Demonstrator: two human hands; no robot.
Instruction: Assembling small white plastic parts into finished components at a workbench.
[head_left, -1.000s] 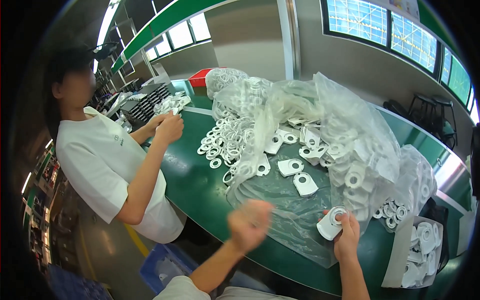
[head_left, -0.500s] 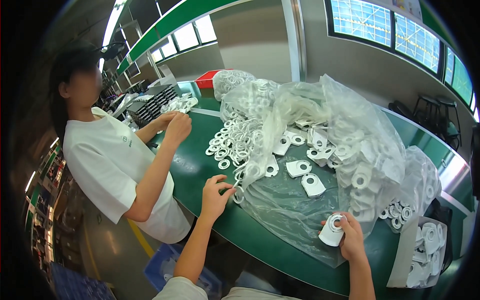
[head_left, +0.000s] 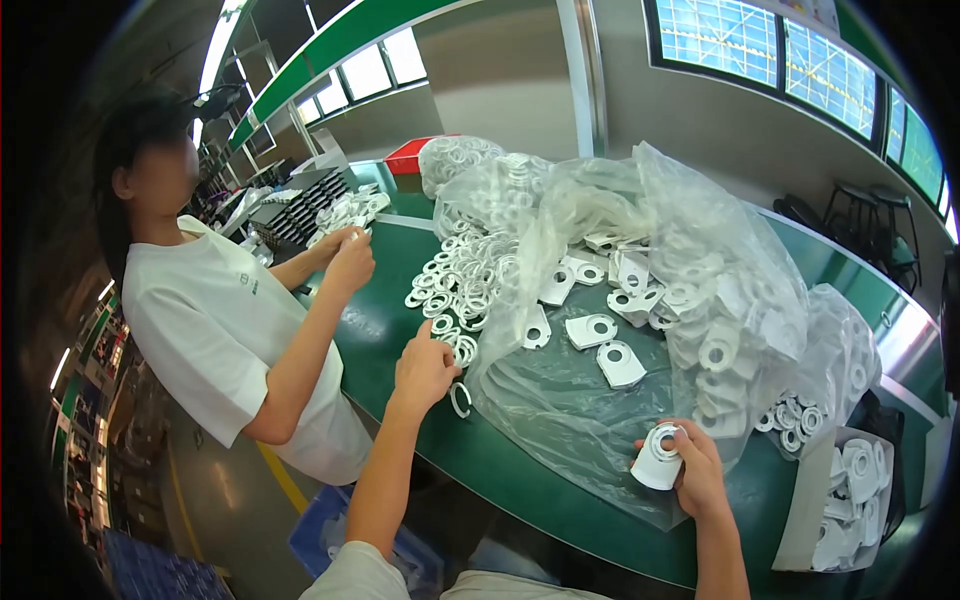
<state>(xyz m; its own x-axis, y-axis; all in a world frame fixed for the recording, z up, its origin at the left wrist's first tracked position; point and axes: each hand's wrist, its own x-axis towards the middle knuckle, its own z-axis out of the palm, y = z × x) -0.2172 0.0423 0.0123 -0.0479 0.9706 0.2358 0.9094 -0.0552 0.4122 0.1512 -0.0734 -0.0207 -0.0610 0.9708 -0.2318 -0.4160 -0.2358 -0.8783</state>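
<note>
My left hand is at the near edge of a heap of white plastic rings. Its index finger reaches toward the rings while the other fingers are curled. A single white ring stands on edge beside those curled fingers and appears held by them; the contact is partly hidden. Near the table's front, my right hand grips a flat white plastic plate with a rounded end and a round opening. A ring-shaped part seems to sit around that opening. Similar plates lie on a clear plastic bag.
Large clear bags of white parts cover the back and right of the green table. An open carton of white parts stands at right. A co-worker handles something small at left. Below the table edge is a blue bin.
My left hand has moved slightly left and turned, its index finger now pointing at the ring heap. The lone ring has shifted left with it. My right hand still holds the plate.
</note>
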